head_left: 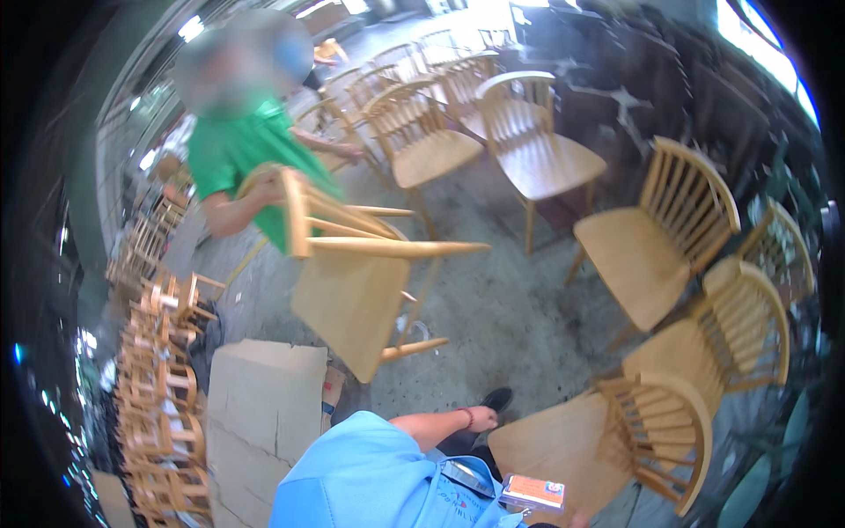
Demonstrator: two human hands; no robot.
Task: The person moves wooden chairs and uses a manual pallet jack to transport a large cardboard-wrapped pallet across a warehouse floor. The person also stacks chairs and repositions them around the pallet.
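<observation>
- one left hand (482,419) at the edge of one near chair (556,451), finger grip unclear
- one right hand (578,520), mostly cropped, fingers unreadable
- one co-worker (251,154) holding one tilted chair (349,295)

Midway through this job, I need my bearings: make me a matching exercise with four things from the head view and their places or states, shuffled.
Things
1. Large flat greyish-tan cardboard sheet
2. Tipped light-brown wooden chair
3. Bare left hand with a reddish bracelet
4. Small orange-and-white rectangular badge

Places or states
A. Close to the front of the nearest pale wooden spindle-back chair
B. Right of the wearer's blue cloth shirt
C. Held up by the co-worker in a green shirt
D. Left of the wearer's blue shirt

Pairs: 1-D, 2-C, 3-A, 4-B
</observation>
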